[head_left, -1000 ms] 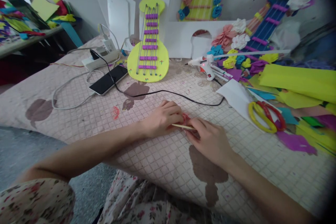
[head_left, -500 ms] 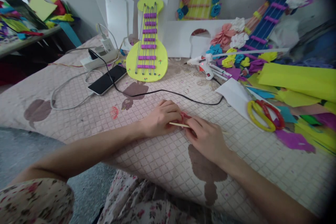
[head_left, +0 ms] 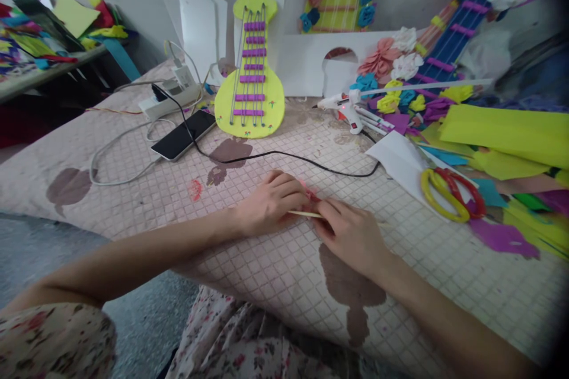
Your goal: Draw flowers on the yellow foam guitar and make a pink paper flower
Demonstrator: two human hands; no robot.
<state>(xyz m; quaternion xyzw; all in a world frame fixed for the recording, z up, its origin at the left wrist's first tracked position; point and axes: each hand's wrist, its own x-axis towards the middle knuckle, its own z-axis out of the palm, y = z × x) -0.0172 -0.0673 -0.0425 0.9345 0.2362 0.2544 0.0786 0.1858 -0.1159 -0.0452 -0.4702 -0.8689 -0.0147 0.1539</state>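
Both my hands meet over the table's middle, around a thin pale wooden stick (head_left: 304,214) that lies nearly level. My right hand (head_left: 353,237) is closed on the stick, whose other end shows faintly past the hand's far side. A small crumpled piece of pinkish-red paper (head_left: 312,194) shows between the two hands, mostly covered by fingers. My left hand (head_left: 272,204) has its fingers curled at the stick's left end and against this paper; its fingertips are partly hidden.
A black cord (head_left: 275,154) crosses the cloth behind my hands to a white glue gun (head_left: 344,109). Scissors (head_left: 444,195) and coloured paper (head_left: 511,136) lie to the right. Behind stands a yellow paper guitar (head_left: 249,95); a phone (head_left: 184,135) and power strip (head_left: 169,98) are left.
My hands keep nearly the same place and hold. Slightly more of the pinkish-red paper shows above the fingers. The whole view has shifted very slightly.
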